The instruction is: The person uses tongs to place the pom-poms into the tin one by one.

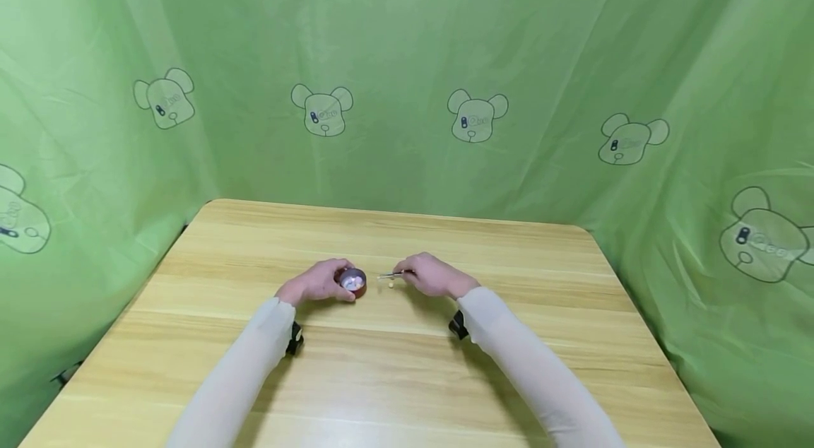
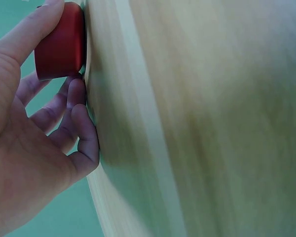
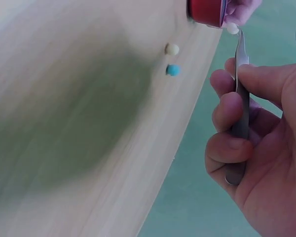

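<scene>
My left hand (image 1: pixel 321 280) grips a small round red tin (image 2: pixel 61 42) from its left side, thumb at the near side and fingers round the far side. The tin stands upright on the table, its top uncovered, with pale pieces visible inside in the head view. My right hand (image 3: pixel 266 118) holds metal tweezers (image 3: pixel 242 113), thumb pressed on one side and fingers curled round the other. At the tweezers' tip is a small white bead (image 3: pixel 232 28), above the table and close to the tin. A cream bead (image 3: pixel 172 49) and a blue bead (image 3: pixel 173 70) lie on the table.
Under both arms spreads a light wood-grain table (image 1: pixel 381 377). Green curtains (image 1: pixel 394 24) printed with bear heads surround its back and sides. Each wrist carries a dark camera mount, the right one (image 1: pixel 458 325) just above the tabletop.
</scene>
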Demonstrator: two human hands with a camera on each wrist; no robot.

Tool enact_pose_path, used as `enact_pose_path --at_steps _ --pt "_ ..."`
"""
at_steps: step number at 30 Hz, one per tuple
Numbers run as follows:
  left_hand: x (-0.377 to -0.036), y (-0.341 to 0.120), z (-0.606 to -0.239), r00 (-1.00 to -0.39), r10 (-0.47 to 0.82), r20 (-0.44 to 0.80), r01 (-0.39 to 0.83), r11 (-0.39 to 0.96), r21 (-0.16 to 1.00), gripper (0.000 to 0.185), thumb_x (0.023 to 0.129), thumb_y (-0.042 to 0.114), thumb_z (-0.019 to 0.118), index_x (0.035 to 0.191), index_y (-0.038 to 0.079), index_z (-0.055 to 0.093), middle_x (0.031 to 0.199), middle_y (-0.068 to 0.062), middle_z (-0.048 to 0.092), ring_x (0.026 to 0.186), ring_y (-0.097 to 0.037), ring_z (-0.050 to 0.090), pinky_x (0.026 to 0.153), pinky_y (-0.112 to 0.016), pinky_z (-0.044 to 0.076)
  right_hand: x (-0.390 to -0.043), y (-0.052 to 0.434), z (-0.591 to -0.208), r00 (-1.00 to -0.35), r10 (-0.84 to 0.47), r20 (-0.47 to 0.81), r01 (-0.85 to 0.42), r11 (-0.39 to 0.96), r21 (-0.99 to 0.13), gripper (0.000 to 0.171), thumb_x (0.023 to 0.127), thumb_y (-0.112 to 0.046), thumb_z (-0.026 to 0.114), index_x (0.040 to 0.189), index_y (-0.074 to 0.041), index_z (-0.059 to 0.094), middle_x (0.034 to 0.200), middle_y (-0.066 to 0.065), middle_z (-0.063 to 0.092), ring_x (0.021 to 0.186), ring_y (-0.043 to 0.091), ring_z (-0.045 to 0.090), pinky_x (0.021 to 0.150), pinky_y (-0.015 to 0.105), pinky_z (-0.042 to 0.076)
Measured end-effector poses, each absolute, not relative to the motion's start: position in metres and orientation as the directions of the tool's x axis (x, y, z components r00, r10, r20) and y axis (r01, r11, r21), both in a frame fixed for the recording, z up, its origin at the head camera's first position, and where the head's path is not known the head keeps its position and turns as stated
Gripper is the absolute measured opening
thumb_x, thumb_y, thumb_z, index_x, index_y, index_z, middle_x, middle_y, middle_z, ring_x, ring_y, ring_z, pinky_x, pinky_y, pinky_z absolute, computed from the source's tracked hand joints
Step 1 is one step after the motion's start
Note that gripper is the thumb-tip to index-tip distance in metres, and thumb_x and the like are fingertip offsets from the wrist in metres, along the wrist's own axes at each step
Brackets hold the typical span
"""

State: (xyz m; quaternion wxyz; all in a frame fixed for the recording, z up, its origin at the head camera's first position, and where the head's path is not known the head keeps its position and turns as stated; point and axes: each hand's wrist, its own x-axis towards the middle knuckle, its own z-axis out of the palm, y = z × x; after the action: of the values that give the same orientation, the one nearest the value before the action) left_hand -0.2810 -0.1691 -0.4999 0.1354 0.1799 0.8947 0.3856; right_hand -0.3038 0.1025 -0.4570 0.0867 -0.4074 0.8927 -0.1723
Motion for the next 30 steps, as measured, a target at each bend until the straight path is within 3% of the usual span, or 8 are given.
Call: enact_pose_path --at_steps 7,15,30 --pt "-0.282 -0.169 -0.501 -0.900 0.422 -0.108 0.210 0.636 0.742 0.052 0.073 0.022 0.083 0.117 0.010 0.057 0.109 -0.004 0.061 0.100 -0.020 0.056 0.091 -0.041 0.044 -0.304 0.093 -0.453 -0.657 -0.754 -0.027 -0.684 0.610 -0.399 0.024 0.096 -0.007 0.050 0.114 -0.007 0.066 0.105 0.005 0.066 0.077 0.008 0.055 0.073 0.026 0.048" --pt "-0.281 -0.168 -0.502 -0.900 0.421 -0.113 0.207 0.641 0.739 0.051 0.073 0.023 0.083 0.116 0.012 0.058 0.107 -0.001 0.061 0.099 -0.018 0.056 0.091 -0.040 0.043 -0.303 0.078 -0.455 -0.647 -0.762 -0.031 -0.687 0.599 -0.412 0.024 0.095 -0.007 0.052 0.115 -0.007 0.065 0.108 0.006 0.066 0.088 0.010 0.059 0.083 0.028 0.048" --pt "-0.280 -0.169 -0.499 -0.892 0.445 -0.082 0.246 0.627 0.739 0.051 0.072 0.020 0.083 0.115 0.008 0.058 0.104 -0.003 0.062 0.096 -0.018 0.057 0.089 -0.040 0.044 -0.304 0.065 -0.462 -0.619 -0.784 -0.043 -0.709 0.581 -0.400 0.025 0.095 -0.007 0.052 0.116 -0.006 0.065 0.109 0.006 0.066 0.088 0.011 0.059 0.082 0.028 0.049"
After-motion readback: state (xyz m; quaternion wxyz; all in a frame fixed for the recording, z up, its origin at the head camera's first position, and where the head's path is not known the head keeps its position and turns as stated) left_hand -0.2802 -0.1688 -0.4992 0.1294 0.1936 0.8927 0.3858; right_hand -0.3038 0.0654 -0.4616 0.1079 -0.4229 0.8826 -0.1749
